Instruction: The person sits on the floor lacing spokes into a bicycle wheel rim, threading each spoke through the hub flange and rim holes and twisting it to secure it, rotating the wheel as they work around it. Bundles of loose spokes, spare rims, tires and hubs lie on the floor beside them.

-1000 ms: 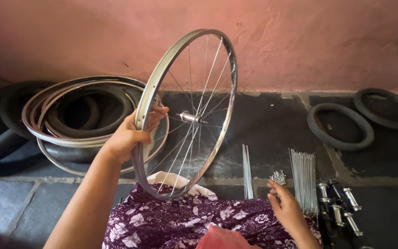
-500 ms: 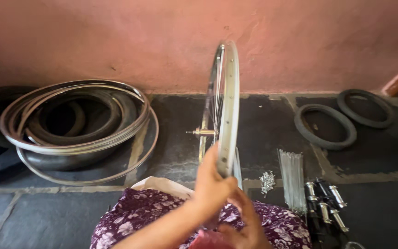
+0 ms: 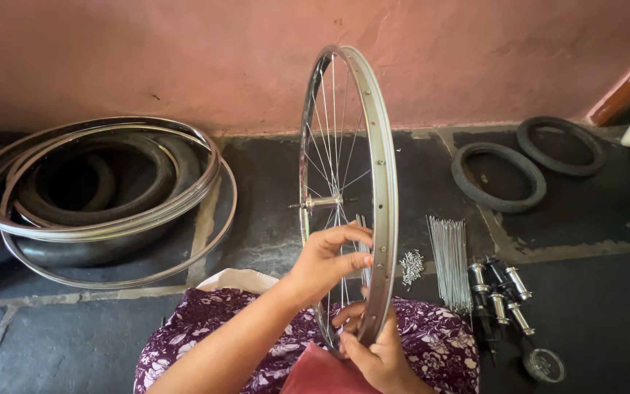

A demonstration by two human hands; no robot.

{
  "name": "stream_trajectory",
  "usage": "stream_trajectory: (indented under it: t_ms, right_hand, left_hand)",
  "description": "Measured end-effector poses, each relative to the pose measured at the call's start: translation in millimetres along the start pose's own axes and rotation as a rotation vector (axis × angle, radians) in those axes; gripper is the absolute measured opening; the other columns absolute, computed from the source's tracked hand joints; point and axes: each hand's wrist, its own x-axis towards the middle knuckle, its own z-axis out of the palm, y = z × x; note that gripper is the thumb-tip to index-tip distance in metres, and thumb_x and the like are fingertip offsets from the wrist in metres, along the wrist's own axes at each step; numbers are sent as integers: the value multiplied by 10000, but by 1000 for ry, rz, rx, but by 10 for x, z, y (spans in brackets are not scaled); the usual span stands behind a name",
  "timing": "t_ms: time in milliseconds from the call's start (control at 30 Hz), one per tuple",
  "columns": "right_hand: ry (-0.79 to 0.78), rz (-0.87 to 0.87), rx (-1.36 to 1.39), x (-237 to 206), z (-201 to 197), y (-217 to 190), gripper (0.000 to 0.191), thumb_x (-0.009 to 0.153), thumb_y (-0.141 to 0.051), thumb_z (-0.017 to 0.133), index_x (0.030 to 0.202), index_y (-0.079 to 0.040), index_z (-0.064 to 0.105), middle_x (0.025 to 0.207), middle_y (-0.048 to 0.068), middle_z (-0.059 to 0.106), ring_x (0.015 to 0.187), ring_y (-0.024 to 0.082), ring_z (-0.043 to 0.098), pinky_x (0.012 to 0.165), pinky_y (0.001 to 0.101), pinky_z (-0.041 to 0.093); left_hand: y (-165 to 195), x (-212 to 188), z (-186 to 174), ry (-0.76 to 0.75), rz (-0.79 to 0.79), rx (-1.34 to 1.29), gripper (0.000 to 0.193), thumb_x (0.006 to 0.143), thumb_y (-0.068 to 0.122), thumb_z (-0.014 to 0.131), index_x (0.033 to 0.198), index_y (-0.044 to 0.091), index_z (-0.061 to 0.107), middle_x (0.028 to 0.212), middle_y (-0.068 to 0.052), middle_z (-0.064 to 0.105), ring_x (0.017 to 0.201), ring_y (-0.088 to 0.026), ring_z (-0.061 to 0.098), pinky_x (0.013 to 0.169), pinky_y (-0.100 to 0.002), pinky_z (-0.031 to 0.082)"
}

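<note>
- Wheel (image 3: 348,197) stands upright on the lap; left hand (image 3: 326,263) pinches its spokes, right hand (image 3: 377,354) clasps the rim's bottom.
- A loose clasp could tip it onto the spoke bundle (image 3: 449,263).

Rims (image 3: 103,219) lie left of the wheel (image 3: 348,197), spokes (image 3: 450,263) right.

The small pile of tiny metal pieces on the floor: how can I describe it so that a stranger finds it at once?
Start at the upright bicycle wheel held over the lap. On the dark floor just to the right of its rim lies the little heap of nipples. It sits between the rim and the bundle of long spokes, and alone is short, grainy and loose.
</note>
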Motion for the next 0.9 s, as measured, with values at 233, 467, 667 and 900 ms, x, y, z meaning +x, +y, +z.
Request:
stream_trajectory:
  t_ms: [233,467,667,900]
  right_hand:
    - [9,1,-67,16,46,-55,778,875,131,602,1504,-80,194,1105,211,657,747,130,658,643,274,586]
    - [-55,-3,-20,-28,27,19,784,891,142,581,1517,-90,171,1155,196,630,784,127,653,670,273,579]
    - [9,-14,-72,124,225,-9,696,941,89,624,1475,-56,202,1197,189,626,807,134,645,630,262,569]
    - [-441,-149,-596,380,754,-384,838,978,-126,716,1583,-17,146,1505,267,395,1330,390,479,1049,459,473]
  left_hand:
    - [-134,138,-4,-42,39,-38,56,967,67,706,997,25,727,1043,-9,630,1031,-139,567,973,-328,448]
    - [91,97,-6,-172,26,42,294,1060,296,617,1002,24,711,1168,-18,606,1273,-186,469,1180,-389,300]
    - [497,67,-58,43,-13,676,545,1082,442,404,1429,48,551,1308,-119,572,1262,-257,492,1139,-425,339]
    - [1485,670,-664,468,70,592,649,938,369,638,1459,16,479,1263,-121,650,1155,-195,591,1020,-362,468]
